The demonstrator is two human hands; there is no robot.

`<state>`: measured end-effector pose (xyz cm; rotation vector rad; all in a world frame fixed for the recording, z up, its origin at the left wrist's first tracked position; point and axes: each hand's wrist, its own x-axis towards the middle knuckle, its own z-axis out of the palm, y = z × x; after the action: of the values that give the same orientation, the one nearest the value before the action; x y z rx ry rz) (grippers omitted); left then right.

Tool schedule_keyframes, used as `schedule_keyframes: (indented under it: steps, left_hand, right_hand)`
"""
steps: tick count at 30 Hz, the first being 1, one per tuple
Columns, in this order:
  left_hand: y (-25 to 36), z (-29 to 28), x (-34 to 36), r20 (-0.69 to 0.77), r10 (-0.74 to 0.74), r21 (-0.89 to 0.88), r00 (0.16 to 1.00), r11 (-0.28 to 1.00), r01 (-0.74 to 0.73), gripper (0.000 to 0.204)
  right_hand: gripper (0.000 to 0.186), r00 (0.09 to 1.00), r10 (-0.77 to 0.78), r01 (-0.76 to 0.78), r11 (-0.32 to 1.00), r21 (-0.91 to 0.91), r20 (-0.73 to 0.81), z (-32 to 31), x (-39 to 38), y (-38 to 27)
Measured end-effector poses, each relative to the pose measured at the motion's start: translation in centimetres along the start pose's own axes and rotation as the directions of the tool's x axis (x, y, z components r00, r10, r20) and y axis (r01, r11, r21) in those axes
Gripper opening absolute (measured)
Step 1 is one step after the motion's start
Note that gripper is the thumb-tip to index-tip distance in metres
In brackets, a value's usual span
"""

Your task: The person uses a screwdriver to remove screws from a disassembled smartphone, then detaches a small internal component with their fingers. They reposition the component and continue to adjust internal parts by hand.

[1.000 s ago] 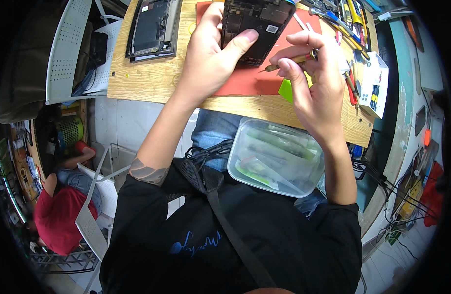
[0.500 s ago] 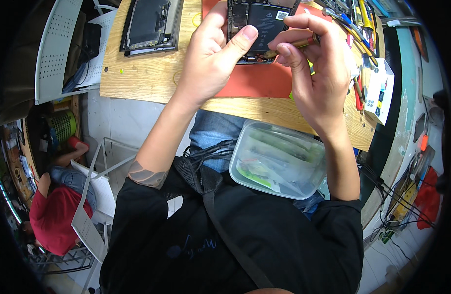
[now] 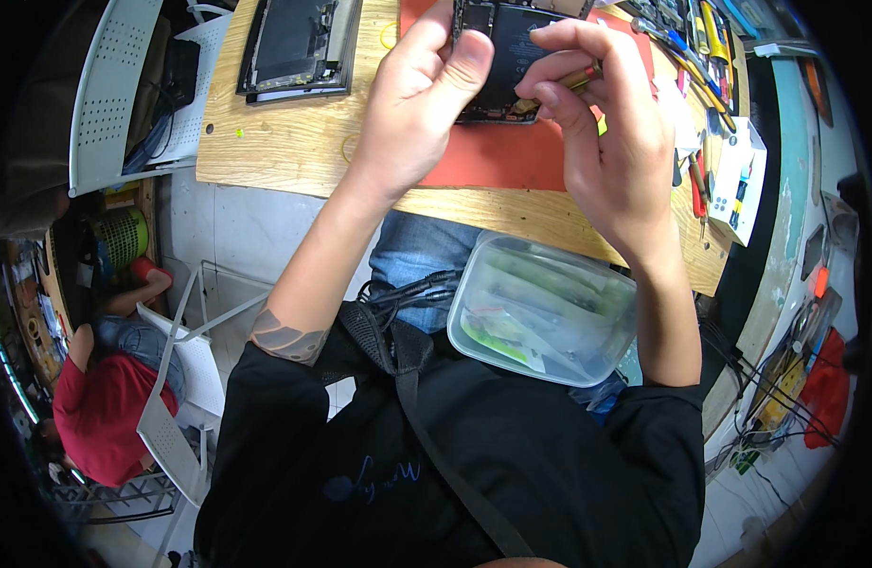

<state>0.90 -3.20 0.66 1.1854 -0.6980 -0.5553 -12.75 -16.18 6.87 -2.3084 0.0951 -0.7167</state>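
Observation:
My left hand [image 3: 412,114] grips an opened smartphone [image 3: 512,62] by its side, thumb along the left edge; its dark battery and small inner parts show. My right hand [image 3: 611,142] holds a slim screwdriver [image 3: 576,79] with a brass-coloured handle, its front end at the phone's lower edge, where fingers partly hide the tip. The phone is held over a red mat [image 3: 493,163] on the wooden table [image 3: 275,151]. A small yellow-green item peeks out behind my right hand. Another disassembled phone screen [image 3: 289,47] lies in a dark tray at the upper left.
Tools [image 3: 701,57] and a white box [image 3: 739,180] crowd the right side. A translucent plastic container [image 3: 540,312] rests on my lap. White perforated chairs [image 3: 109,95] are at the left, where a person in red [image 3: 109,417] sits. Cables [image 3: 758,388] hang at the right.
The phone has shifted slightly right and turned to show more of its battery and lower parts. My right hand has brought the screwdriver from beside the phone onto its lower edge.

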Motion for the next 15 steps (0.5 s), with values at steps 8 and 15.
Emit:
schedule_keyframes:
  steps: [8, 15]
  left_hand:
    - [-2.6, -1.9, -0.5, 0.04, -0.108, -0.262, 0.993, 0.958, 0.115, 0.005]
    - [-2.4, -1.7, -0.3, -0.002, -0.063, -0.084, 0.998, 0.994, 0.063, 0.007]
  right_hand:
    - [0.031, 0.982, 0.161, -0.136, 0.966, 0.221, -0.095, -1.2, -1.4, 0.9]
    - [0.015, 0.915, 0.337, -0.211, 0.869, 0.448, -0.223, -2.3, -3.4, 1.8]
